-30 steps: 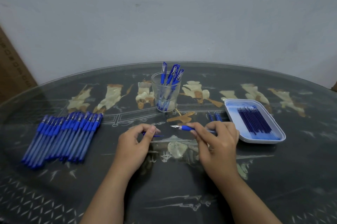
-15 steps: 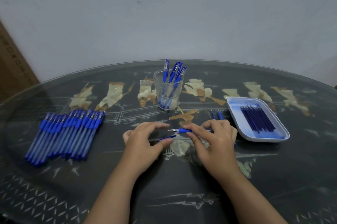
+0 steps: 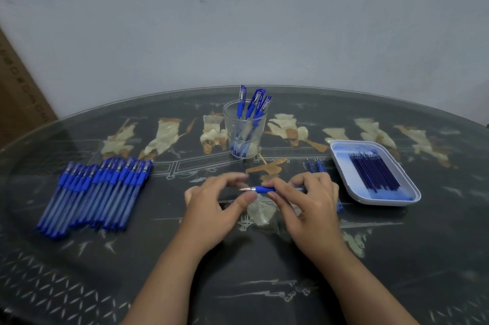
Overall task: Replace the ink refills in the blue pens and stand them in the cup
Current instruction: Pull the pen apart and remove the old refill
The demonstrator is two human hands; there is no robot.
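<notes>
Pale grey wall (image 3: 238, 20) fills the upper half of the frame, with the edge of a cardboard box (image 3: 16, 102) at the far left. Below it spreads a dark round table (image 3: 397, 258) under glass, inlaid with pale figures.

At the left of the frame lies a row of blue pens (image 3: 95, 192), side by side and capped, judged to be the ones awaiting new ink. At the right sits a white tray (image 3: 341, 163) with a bundle of dark refills (image 3: 375, 174) lying in it. At upper centre stands the clear cup (image 3: 244, 129), with a few capped pens leaning inside it.

Both hands meet at the middle of the frame. The right hand (image 3: 309, 208) pinches an uncapped pen (image 3: 264, 189) by its blue grip, the pen lying level with its metal tip pointing left. The left hand (image 3: 214, 205) is curled around that tip, forefinger above and thumb just below; whether it grips the tip or holds anything in the palm cannot be told. Two small blue pieces (image 3: 316, 166) lie between the right hand and the tray, too small to identify.

The step in hand looks like work at the pen's nose cone, unscrewing or tightening it. Next calls for a firm twist from the left fingers while the right keeps the barrel from turning, then a cap before it goes upright in the cup
</notes>
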